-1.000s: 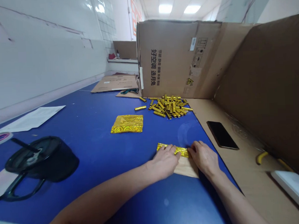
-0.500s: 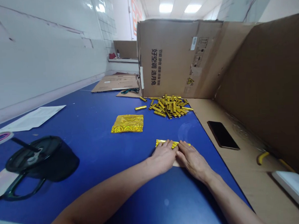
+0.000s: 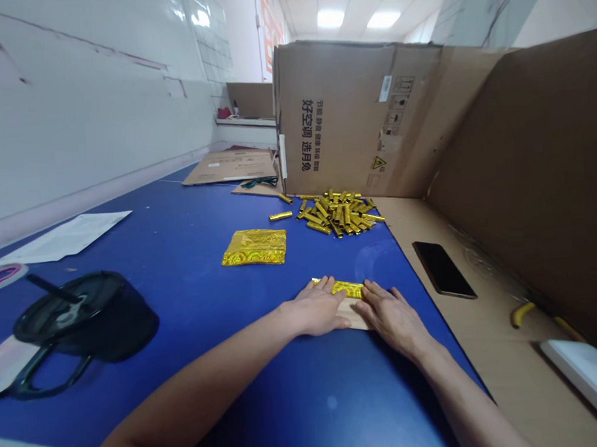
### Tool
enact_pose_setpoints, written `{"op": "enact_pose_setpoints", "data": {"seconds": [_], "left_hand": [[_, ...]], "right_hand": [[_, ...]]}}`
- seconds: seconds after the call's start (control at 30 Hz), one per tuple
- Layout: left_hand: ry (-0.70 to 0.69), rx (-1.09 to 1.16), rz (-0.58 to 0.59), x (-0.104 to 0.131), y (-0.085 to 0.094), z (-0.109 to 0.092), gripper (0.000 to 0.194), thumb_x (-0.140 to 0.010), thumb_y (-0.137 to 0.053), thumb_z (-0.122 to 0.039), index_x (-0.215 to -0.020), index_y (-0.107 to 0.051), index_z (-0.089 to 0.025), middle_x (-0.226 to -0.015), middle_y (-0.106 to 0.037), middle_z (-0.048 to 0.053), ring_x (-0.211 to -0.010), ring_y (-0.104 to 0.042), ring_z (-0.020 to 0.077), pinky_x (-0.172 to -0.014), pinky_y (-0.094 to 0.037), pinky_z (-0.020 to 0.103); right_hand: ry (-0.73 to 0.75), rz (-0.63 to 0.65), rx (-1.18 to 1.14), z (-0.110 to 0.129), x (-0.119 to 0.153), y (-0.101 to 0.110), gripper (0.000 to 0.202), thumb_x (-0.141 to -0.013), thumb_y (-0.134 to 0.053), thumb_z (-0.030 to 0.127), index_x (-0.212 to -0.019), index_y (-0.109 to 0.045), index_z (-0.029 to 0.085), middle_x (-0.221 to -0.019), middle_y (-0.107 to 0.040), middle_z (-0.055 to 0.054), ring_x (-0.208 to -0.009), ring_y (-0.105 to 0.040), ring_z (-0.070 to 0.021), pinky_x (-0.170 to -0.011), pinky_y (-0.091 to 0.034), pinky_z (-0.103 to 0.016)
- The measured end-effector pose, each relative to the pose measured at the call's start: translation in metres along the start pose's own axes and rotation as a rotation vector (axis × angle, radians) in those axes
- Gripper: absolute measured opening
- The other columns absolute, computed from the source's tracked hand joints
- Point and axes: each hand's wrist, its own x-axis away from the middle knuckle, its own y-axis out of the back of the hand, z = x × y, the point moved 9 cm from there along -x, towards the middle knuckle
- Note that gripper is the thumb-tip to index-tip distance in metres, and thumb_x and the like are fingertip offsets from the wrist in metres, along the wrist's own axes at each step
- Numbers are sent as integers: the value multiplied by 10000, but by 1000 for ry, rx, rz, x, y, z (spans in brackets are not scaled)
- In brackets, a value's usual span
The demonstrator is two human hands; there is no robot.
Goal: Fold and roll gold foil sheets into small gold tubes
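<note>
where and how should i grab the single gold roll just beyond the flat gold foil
I'd pinch the gold roll at its middle from above, closing on its near and far long sides. It lies lengthwise on the table, roughly left to right, apart from the pile of rolls and the flat gold foil, so both sides look free.

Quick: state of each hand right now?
Left hand: open, laid on the gold foil strip.
Right hand: open, resting at the strip's right end.
</note>
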Motion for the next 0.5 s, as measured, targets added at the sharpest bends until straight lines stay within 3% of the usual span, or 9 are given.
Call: {"op": "enact_pose_setpoints", "data": {"seconds": [0.13, 0.23, 0.37, 0.5], "left_hand": [[-10, 17, -11, 0, -6, -1, 867, -679, -451, -627, -1321, -203, -99, -1383, -77, 207, -1267, -53, 326, -1002, -130, 444], [-45, 25, 4, 0, -6, 1, 909, -624, -525, -617, -1313, -219, -109, -1387, -63, 198, -1266, -70, 325, -998, -167, 417], [-89, 31, 39, 1, 3, 4, 737, -702, -485, -543, -1285, -289, -137, -1383, -147, 174, -1265, -128, 294, -996, -186, 386], [-101, 31, 52, 1, 9, 6, 556, -798, -366, -471, -1257, -348, -158, -1369, -217, 147, -1261, -170, 261, -984, -209, 369]], "right_hand": [[4, 35, -5, -10, -1, -1, 576, -815, -288, 500, -1237, -408, 127, -1350, -310, -127, -1246, -238, -225, -995, -138, -467], [55, 151, -29, -15, 1, -8, 762, -718, -407, 577, -1321, -258, 137, -1395, -195, -103, -1273, -144, -237, -995, -120, -489], [73, 266, -46, -21, 4, -12, 985, -580, -533, 623, -1350, -147, 146, -1416, -91, -86, -1283, -48, -249, -1011, -67, -474], [83, 270, -111, -21, 5, -7, 839, -683, -426, 621, -1343, -189, 160, -1414, -110, -66, -1283, -55, -235, -1017, -59, -459]]}}
